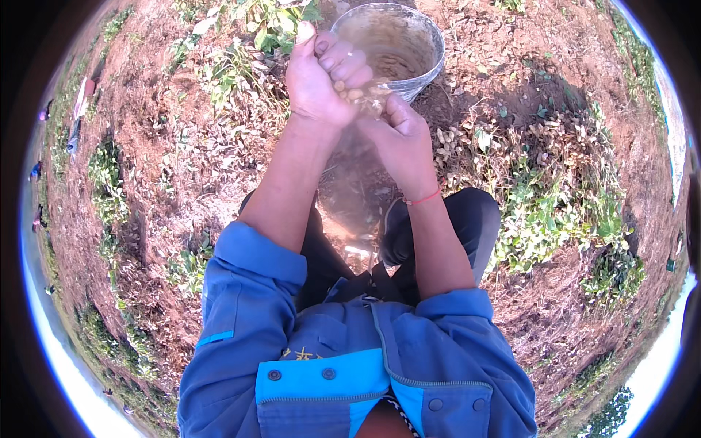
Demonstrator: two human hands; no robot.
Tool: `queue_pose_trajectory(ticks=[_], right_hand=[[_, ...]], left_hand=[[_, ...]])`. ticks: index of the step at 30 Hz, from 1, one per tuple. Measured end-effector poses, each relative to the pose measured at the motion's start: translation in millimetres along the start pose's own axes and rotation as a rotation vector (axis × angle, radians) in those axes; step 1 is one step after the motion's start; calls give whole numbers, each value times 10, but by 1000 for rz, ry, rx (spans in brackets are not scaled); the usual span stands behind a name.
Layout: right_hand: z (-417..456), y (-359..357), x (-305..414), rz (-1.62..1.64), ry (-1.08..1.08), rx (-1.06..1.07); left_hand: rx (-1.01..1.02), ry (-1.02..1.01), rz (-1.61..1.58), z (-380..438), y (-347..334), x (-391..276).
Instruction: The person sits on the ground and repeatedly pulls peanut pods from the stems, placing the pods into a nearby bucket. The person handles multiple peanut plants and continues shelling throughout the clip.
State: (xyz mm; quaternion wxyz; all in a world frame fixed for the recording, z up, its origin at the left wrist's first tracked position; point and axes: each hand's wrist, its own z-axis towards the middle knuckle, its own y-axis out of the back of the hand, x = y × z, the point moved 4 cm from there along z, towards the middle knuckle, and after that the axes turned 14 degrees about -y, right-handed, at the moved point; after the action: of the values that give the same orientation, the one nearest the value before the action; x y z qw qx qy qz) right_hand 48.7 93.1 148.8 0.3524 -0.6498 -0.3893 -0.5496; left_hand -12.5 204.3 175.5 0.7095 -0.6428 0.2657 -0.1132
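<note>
My left hand [323, 82] is closed around the stems of a peanut plant, whose green leaves [276, 22] stick out above and to the left of the thumb. Peanut pods [350, 93] and dry roots show at the lower side of that fist. My right hand [400, 123], with a red cord at the wrist, has its thumb and bent fingers at the roots and pods; blur hides whether they grip any. Just beyond both hands stands a round bucket [427, 82], its inside dusted with soil; its bottom is partly blurred.
A heap of pulled peanut plants [547, 202] with pods lies on the soil at the right. More leafy plants [224, 76] lie left of the bucket. Rows of plants [109, 186] run along the left. Other people [79, 109] are far off at the left rim.
</note>
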Motion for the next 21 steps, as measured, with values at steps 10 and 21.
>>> queue_pose_trajectory(ticks=[10,21], right_hand=[[-327,69,388,585,-367,255],[122,-231,475,-907,281,-133]], left_hand=[[-104,-198,320,26,-92,-207],[-249,-128,362,-30,162,-37]])
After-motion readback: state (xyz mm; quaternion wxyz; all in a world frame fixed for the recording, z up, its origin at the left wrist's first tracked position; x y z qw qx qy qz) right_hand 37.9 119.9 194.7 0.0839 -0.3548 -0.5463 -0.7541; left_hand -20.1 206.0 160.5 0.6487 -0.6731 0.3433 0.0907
